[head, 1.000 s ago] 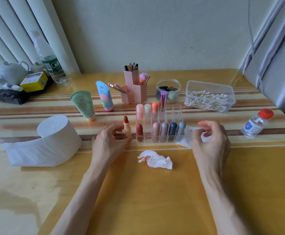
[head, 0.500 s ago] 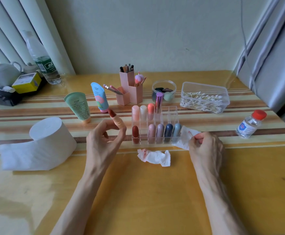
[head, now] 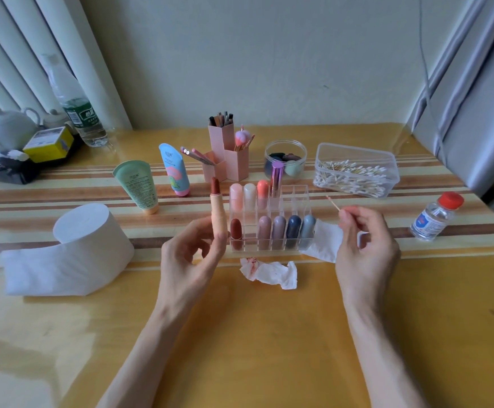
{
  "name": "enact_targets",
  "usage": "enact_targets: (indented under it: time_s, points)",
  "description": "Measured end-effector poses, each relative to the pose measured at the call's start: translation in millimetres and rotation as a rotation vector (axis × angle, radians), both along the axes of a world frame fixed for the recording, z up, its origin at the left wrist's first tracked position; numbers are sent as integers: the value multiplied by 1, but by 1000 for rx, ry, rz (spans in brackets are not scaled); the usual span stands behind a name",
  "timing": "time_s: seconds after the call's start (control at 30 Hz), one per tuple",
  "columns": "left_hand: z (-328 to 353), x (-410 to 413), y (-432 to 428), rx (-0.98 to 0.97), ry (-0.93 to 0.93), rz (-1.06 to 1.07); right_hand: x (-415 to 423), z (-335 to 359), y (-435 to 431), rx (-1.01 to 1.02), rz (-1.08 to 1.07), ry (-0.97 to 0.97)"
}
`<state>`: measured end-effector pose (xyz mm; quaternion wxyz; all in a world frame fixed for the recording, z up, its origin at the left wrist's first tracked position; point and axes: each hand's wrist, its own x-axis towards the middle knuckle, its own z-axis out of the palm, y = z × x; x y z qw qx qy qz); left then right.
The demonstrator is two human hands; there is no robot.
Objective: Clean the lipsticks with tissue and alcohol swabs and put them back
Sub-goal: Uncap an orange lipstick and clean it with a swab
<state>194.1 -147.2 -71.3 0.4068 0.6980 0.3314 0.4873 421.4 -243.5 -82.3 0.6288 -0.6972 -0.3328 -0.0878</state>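
Lipstick lifted, swab drawn: the wipe looks about to begin.

Just before the rack (head: 295,198) lies a stained tissue (head: 269,270); the left hand (head: 192,260) has raised the uncapped lipstick (head: 218,210) and grips it upright at the rack's left; the right hand (head: 363,248), right of the rack, has lifted and now pinches a swab (head: 333,203).

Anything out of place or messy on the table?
A crumpled tissue with red smears lies loose on the table, just in front of the clear lipstick organizer; it looks like used waste. Nothing seems spilled or tipped.
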Motion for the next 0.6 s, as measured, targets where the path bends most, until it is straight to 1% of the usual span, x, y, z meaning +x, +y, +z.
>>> enact_targets:
  time_s: [0.07,0.1,0.2,0.27,0.33,0.43,0.6]
  points:
    - [-1,-1,-3,-66,-51,-75,-9,9,1,148,239,185]
    - [-2,-1,-5,-99,-79,-106,-13,11,1,169,337,231]
    - [-3,-1,-7,-205,-139,-199,-24,13,3,130,558,270]
    - [-3,0,-8,-259,-142,-250,-31,11,3,116,667,329]
    - [-3,2,-10,-289,-113,-299,-36,10,4,92,739,350]
    - [-4,6,-14,-323,-105,-377,-44,7,6,43,815,321]
    - [-3,7,-14,-299,-63,-428,-49,3,7,-52,817,203]
